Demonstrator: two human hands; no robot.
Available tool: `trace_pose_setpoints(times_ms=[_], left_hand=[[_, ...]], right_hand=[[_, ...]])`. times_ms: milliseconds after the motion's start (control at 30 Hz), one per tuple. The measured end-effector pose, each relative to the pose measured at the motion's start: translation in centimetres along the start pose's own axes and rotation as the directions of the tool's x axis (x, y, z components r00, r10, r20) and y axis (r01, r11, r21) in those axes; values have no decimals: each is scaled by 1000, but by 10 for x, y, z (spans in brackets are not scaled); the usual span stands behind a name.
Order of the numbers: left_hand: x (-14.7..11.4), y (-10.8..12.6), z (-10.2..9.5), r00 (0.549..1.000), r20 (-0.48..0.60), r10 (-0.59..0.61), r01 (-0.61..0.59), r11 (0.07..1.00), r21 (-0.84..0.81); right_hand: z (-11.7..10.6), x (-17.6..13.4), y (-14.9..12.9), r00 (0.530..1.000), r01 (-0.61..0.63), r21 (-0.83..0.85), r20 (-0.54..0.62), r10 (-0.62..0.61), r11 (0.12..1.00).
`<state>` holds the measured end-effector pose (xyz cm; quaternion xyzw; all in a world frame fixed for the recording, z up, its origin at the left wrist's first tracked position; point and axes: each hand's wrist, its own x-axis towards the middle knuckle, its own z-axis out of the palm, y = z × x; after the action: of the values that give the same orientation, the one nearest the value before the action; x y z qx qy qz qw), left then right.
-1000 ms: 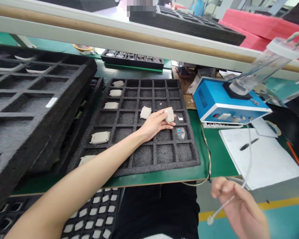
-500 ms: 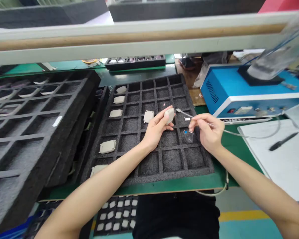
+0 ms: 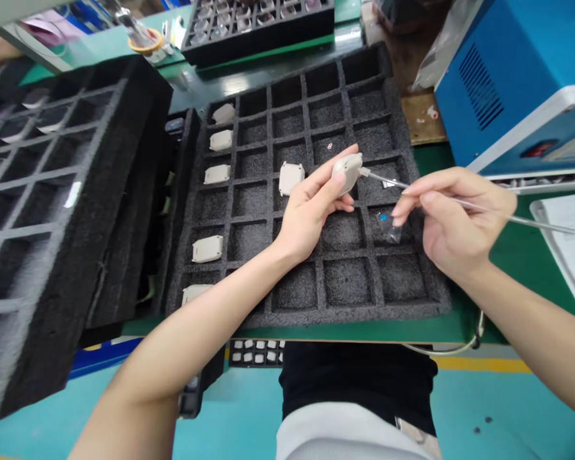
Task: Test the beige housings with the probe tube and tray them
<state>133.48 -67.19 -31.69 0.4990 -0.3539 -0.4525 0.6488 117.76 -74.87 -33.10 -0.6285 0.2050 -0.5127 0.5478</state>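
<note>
My left hand [image 3: 309, 214] is closed around a small beige, rounded-square plastic casing [image 3: 347, 171], tilted up on its edge above the foam tray [image 3: 316, 314]. Pinched between the thumb and fingers of my right hand [image 3: 460, 217] is a thin clear tube [image 3: 531, 221] with a slim white tip [image 3: 383, 178]. That tip reaches the casing's right edge; whether it touches or sits just in front, I cannot tell. Another beige casing [image 3: 291, 179] lies in the tray just left of my left hand. More casings, such as this one [image 3: 207, 249], stand along the tray's left column.
Stacked black foam trays [image 3: 119, 191] rise on the left. A blue machine [image 3: 503, 76] stands at the right, with paper [image 3: 565, 236] in front of it. A small clear plastic bag [image 3: 390, 229] lies in a tray pocket. Behind is a black tray [image 3: 268, 38] of glossy parts.
The tube's tip has come from a small gap to the casing's edge. The camera view has tilted down and moved closer, so the scene appears larger and higher.
</note>
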Motion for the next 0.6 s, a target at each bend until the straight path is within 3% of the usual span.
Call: trace_pose_setpoints(times_ms=[233,600], left_hand=[[0,1,1,1000,-9,-8,8,998,62],[2,-6,-5,993,83,81,-89,991,97]], right_hand=[[-1,-1,-1,1000,-19,-31,9,20,999],[1,4,2,982,187,-9,41,-186,982]])
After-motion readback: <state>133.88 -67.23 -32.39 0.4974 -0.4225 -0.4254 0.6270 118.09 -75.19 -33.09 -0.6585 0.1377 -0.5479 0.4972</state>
